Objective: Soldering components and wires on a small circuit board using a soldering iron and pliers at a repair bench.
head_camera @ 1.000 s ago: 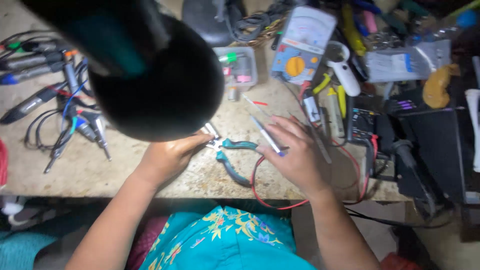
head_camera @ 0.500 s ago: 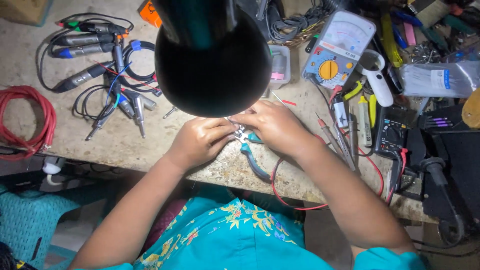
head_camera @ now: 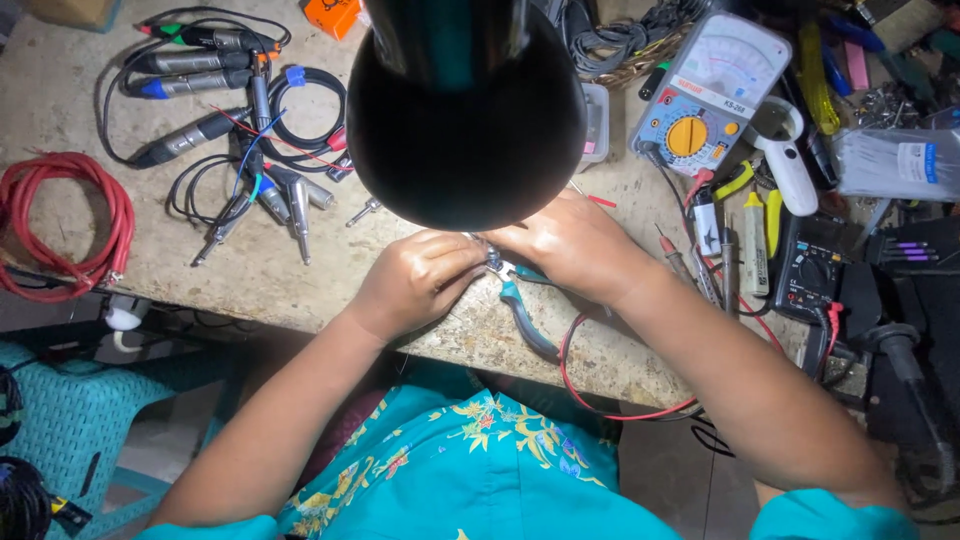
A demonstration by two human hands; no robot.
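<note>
- Small metal part [head_camera: 492, 260]: sits at the near edge of the workbench [head_camera: 300, 285], between the fingertips of both hands, directly below the rim of the black lamp shade [head_camera: 465, 120]; too small to tell its kind.
- Teal-handled pliers [head_camera: 522, 305]: head lies against the small part, handles trail toward the bench edge; one handle passes under the right hand.
- Left hand [head_camera: 420, 280]: fingers curled and pressed together, pinching the small part from the left.
- Right hand [head_camera: 570, 245]: fingers closed over the pliers head and the part; whether it squeezes the handles cannot be told, since the palm hides them.
- Step in hand, as a judgement: fine two-handed work on the part, one hand steadying and the other applying the tool. The next move appears to call for a steady pinch and small, controlled force at the pliers, with the part kept in the lamp's light.
- Red wire [head_camera: 610, 400]: loops from under the right wrist and hangs over the bench edge.
- Analogue multimeter [head_camera: 710, 95]: lies beyond the right hand, yellow dial up.
- Cable plugs [head_camera: 250, 130]: spread well to the left, beside a red cable coil [head_camera: 60, 225].
</note>
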